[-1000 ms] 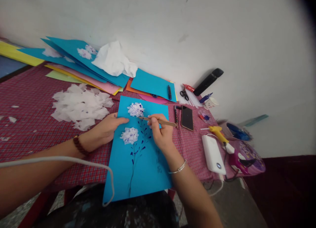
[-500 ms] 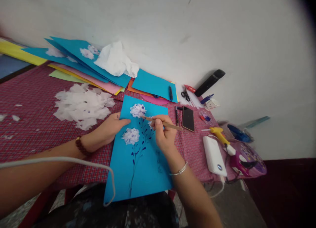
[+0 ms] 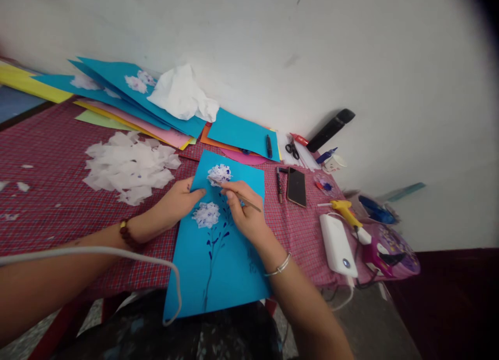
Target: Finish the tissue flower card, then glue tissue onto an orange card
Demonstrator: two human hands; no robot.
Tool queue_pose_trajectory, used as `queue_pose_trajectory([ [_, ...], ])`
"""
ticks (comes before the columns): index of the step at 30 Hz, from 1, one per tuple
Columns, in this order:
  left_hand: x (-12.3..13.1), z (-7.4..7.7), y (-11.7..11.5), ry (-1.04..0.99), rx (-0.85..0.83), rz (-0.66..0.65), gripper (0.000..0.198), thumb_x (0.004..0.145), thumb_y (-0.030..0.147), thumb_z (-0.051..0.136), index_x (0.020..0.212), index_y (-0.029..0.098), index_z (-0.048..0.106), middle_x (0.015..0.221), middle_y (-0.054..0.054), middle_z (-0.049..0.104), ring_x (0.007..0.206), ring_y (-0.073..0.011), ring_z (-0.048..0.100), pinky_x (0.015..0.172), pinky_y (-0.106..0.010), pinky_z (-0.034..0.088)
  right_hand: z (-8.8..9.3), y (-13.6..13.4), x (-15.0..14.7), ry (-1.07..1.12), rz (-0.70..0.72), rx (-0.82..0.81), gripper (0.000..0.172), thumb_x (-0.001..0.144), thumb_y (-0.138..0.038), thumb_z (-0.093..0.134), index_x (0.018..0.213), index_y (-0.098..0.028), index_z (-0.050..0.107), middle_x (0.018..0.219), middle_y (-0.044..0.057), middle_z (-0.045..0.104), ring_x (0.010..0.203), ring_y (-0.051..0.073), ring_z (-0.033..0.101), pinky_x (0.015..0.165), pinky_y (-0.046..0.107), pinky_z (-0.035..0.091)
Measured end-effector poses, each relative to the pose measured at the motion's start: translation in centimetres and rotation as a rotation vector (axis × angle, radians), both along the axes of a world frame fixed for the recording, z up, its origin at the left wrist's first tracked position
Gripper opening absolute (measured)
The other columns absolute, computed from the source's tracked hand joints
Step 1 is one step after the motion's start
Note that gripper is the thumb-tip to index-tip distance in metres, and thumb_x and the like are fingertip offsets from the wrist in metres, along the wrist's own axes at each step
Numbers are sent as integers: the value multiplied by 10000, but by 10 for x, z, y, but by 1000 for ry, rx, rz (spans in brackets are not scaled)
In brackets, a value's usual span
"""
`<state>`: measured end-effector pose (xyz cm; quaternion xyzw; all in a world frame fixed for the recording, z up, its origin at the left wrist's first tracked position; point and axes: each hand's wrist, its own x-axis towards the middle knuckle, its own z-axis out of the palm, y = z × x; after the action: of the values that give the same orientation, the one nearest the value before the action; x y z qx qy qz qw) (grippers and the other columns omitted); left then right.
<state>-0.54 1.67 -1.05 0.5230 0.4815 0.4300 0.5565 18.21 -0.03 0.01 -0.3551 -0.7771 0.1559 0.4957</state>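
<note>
A blue sheet of paper point(image 3: 230, 277) lies partly on the table and reaches over its front edge toward my lap. It bears a painted dark stem with small leaves and crumpled white tissue flowers dabbed with purple. My left hand point(image 3: 177, 203) grips the sheet's left edge, thumb on top and the other fingers hidden beneath. Pinched in my right hand point(image 3: 249, 214) is a thin brown wooden stick point(image 3: 250, 203), its tip at the upper tissue flower point(image 3: 219, 171). Beside my left thumb sits a lower tissue flower point(image 3: 206, 215). My right hand covers part of the painting.
White tissue pieces point(image 3: 132, 165) are heaped on the left. Behind stand coloured sheets point(image 3: 113, 90) and crumpled tissue point(image 3: 181, 95). To the right are a marker point(image 3: 279, 185), a phone point(image 3: 297, 186), a power bank point(image 3: 338, 244), a yellow glue gun point(image 3: 343, 211) and scissors point(image 3: 291, 151). A white cable point(image 3: 117, 252) crosses my left forearm.
My right hand has shifted a little left, and the stick's tip now lies further onto the upper flower. The stick is turned in my fingers. My left hand keeps its hold.
</note>
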Motion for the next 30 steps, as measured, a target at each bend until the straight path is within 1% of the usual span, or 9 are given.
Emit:
queue_pose_trajectory([
  [2, 1, 0, -1, -22, -7, -14, 305, 756, 335, 677, 1010, 176, 738, 856, -55, 757, 720, -214, 660, 631, -327, 552, 0, 0, 0, -7, -25, 0, 211, 1018, -245, 477, 1085, -246, 677, 962, 44, 753, 853, 181, 710, 740, 352, 592],
  [5, 2, 1, -2, -28, -28, -17, 341, 770, 339, 667, 1060, 172, 734, 864, -61, 761, 739, -227, 677, 650, -344, 560, 1, -1, 1, 5, -49, 11, 207, 1015, -235, 477, 1070, -235, 676, 949, 50, 749, 851, 188, 710, 734, 358, 589],
  [11, 0, -3, 0, 35, 7, -5, 368, 771, 357, 676, 1085, 178, 740, 915, -69, 770, 757, -240, 687, 661, -353, 562, 3, -3, 1, 36, -36, -6, 214, 1018, -252, 473, 1086, -251, 676, 936, 44, 738, 834, 184, 702, 717, 355, 597],
  [14, -2, -4, 1, 78, 43, -9, 363, 770, 349, 677, 1090, 192, 746, 912, -56, 773, 745, -239, 685, 657, -346, 556, 1, -1, 0, 39, -27, -13, 227, 1019, -245, 468, 1133, -258, 664, 983, 48, 735, 844, 178, 701, 713, 347, 600],
  [18, -1, -2, 1, 109, 62, -19, 376, 785, 354, 646, 1109, 189, 744, 965, -64, 772, 723, -222, 663, 624, -328, 542, 0, 0, 0, 7, -32, -20, 244, 1019, -237, 456, 1163, -258, 651, 1031, 54, 737, 855, 176, 702, 717, 344, 599],
  [22, -1, -1, 1, 122, 41, -24, 374, 797, 352, 631, 1116, 188, 737, 913, -58, 766, 715, -219, 660, 615, -324, 540, 2, -1, 0, 5, -55, -26, 233, 1016, -243, 458, 1124, -236, 664, 981, 60, 737, 836, 180, 694, 731, 354, 592],
  [25, 1, 0, 0, 66, 5, -9, 348, 772, 344, 660, 1070, 184, 738, 943, -62, 770, 727, -219, 669, 630, -332, 551, 3, -2, 1, 4, -63, -37, 235, 1016, -261, 455, 1112, -236, 668, 958, 56, 733, 815, 178, 687, 726, 351, 590],
  [28, 3, 4, -1, -74, -83, -1, 345, 731, 326, 711, 1042, 177, 729, 940, -67, 776, 717, -220, 681, 655, -354, 571, 3, -2, 3, 43, -60, -65, 243, 1025, -289, 451, 1130, -252, 666, 945, 47, 724, 774, 168, 677, 701, 339, 587],
  [30, 3, 7, -2, -176, -159, -15, 350, 722, 313, 734, 1044, 175, 722, 909, -66, 777, 722, -229, 696, 679, -372, 583, 2, -1, 7, 116, -80, -63, 241, 1029, -308, 453, 1153, -268, 657, 957, 43, 717, 744, 161, 666, 684, 336, 582],
])
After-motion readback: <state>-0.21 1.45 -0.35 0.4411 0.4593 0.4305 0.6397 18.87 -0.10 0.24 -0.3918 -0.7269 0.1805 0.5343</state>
